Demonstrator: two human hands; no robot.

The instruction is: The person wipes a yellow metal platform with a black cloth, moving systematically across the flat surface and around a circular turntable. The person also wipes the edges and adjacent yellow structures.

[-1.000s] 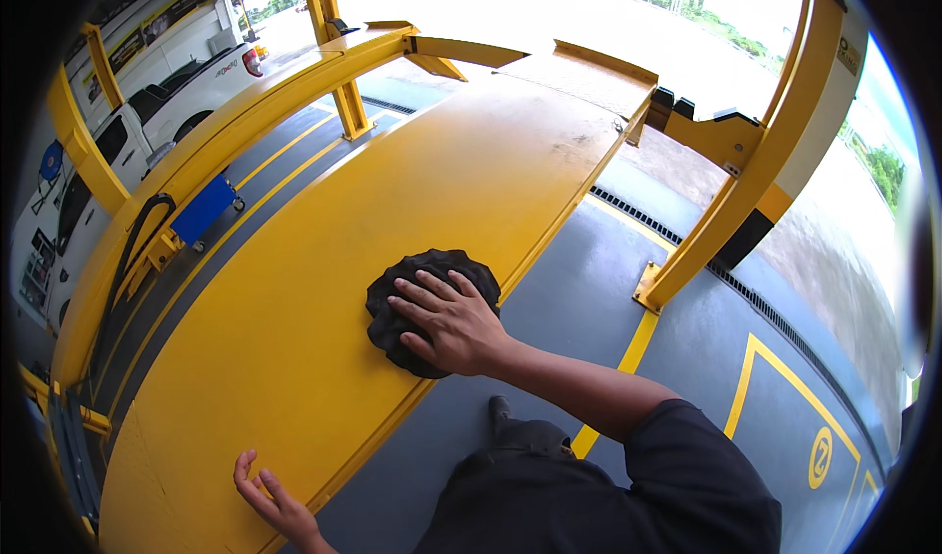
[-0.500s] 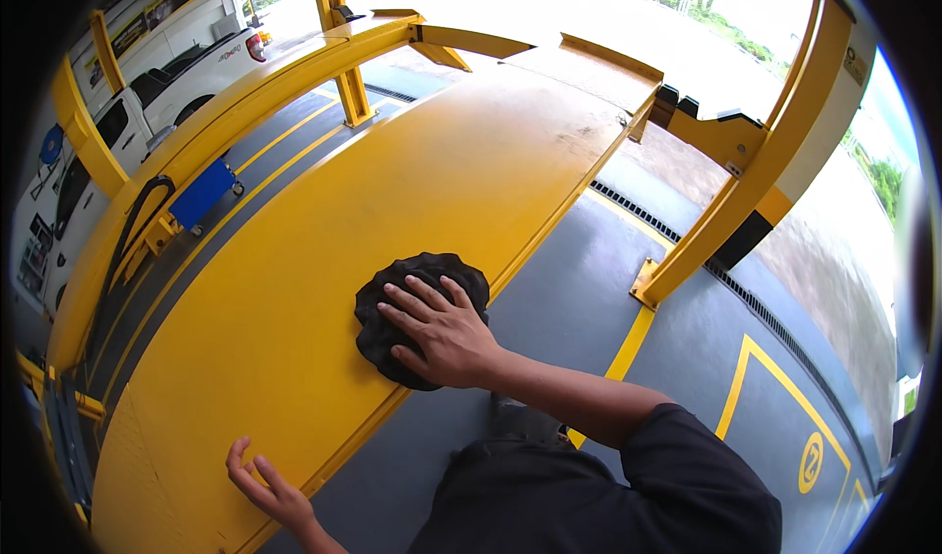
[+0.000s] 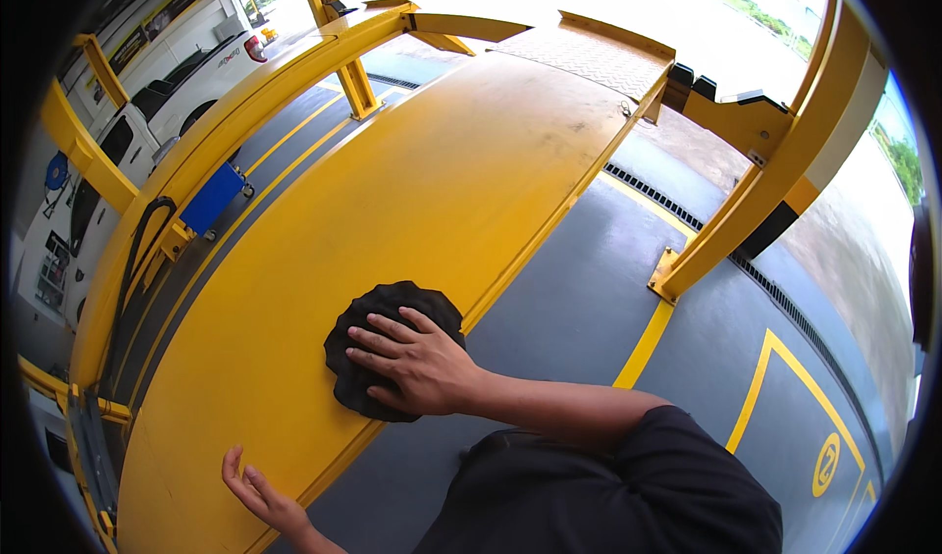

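Note:
My right hand [image 3: 417,363] lies flat with fingers spread on a black cloth [image 3: 355,377] with a rounded, wavy edge. Under the cloth is the long yellow runway [image 3: 265,309] of a vehicle lift; the cloth reaches its right edge, and part of it is hidden beneath my palm. Lower left, my left hand [image 3: 263,495] is over the near end of the same surface, fingers apart and slightly curled, holding nothing. Whether it touches the yellow metal I cannot tell.
A yellow lift post [image 3: 775,211] stands on the right, bolted to the grey floor. A patterned ramp plate [image 3: 589,58] lies at the runway's far end. To the left are a second yellow runway [image 3: 235,103], a blue cart [image 3: 216,201] and a white pickup [image 3: 186,103].
My right hand and the black cloth have moved a little left and nearer to me along the runway. The view has shifted slightly; my left hand is nearly where it was.

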